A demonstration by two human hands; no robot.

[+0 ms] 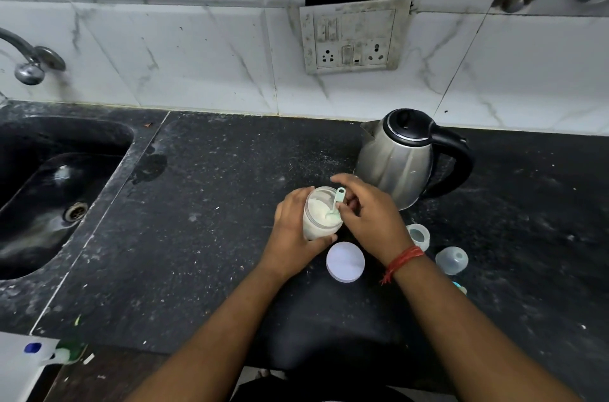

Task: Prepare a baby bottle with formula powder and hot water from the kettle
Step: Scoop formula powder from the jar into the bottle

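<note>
My left hand [291,230] grips a clear jar of white formula powder [318,213], tilted toward me over the black counter. My right hand [369,217] pinches a pale green scoop [336,202] whose bowl is buried in the powder. The jar's white round lid [345,262] lies flat just in front of the jar. Behind my right hand stands a steel kettle [400,159] with a black lid and handle. A clear baby bottle [419,236] is partly hidden by my right wrist, and its clear cap [452,260] rests beside it.
A black sink [49,197] with a drain sits at the left, under a metal tap [31,60]. A wall socket panel [354,35] hangs above the counter. A small teal item [459,287] peeks out by my right forearm. A bottle lies at the bottom left [49,354].
</note>
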